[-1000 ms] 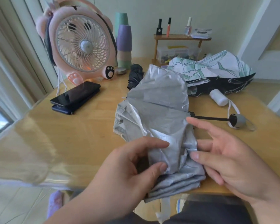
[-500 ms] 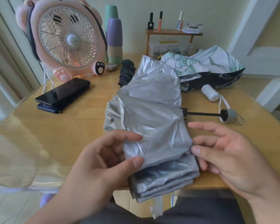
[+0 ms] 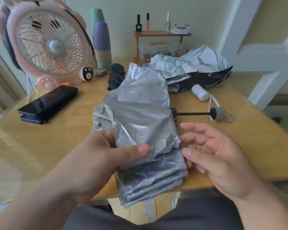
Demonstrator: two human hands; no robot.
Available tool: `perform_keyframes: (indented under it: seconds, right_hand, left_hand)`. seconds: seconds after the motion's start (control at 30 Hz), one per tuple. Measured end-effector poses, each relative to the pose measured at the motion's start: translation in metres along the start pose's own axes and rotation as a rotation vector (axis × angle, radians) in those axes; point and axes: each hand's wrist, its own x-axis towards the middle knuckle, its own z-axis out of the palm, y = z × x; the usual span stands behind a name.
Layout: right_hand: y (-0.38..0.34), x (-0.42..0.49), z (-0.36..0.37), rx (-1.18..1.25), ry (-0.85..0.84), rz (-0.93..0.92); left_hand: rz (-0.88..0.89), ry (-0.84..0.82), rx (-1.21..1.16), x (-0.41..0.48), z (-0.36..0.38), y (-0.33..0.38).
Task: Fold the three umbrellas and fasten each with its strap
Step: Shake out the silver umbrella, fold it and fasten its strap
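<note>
Over the table (image 3: pixel 56 138), the left hand (image 3: pixel 103 156) pinches further across the silver umbrella (image 3: pixel 140 117); right hand (image 3: pixel 219 155) stays spread; strapping pending.

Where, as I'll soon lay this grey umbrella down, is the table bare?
Bare wooden table lies front left, between the two stacked dark phones and the near edge, left of the crumpled silver-grey umbrella. A smaller patch lies front right, right of the right hand, nearer than the grey handle. The back is crowded: pink fan, floral umbrella.
</note>
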Motion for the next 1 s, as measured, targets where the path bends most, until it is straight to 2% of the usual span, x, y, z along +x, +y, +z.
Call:
perform_keyframes:
  seconds: [0.07, 0.27, 0.43, 0.63, 0.73, 1.0]
  right_hand:
    - [-0.002, 0.000, 0.001, 0.023, 0.009, 0.006]
    - [0.001, -0.001, 0.000, 0.042, 0.047, -0.011]
    - [0.002, -0.002, -0.001, 0.036, 0.069, -0.039]
    - [0.002, -0.003, -0.002, -0.019, 0.072, -0.066]
    - [0.003, -0.003, -0.002, -0.032, 0.065, -0.070]
    - [0.003, -0.003, -0.001, -0.121, 0.038, -0.073]
  left_hand:
    - [-0.012, -0.069, 0.023, 0.002, -0.002, 0.005]
    - [-0.115, -0.207, -0.098, 0.017, 0.004, 0.005]
    - [-0.113, -0.252, -0.032, 0.024, 0.005, 0.000]
    - [0.005, -0.153, -0.055, 0.028, 0.003, -0.006]
    - [0.055, -0.153, -0.054, 0.027, 0.003, -0.008]
    - [0.035, -0.188, -0.130, 0.024, -0.002, -0.009]
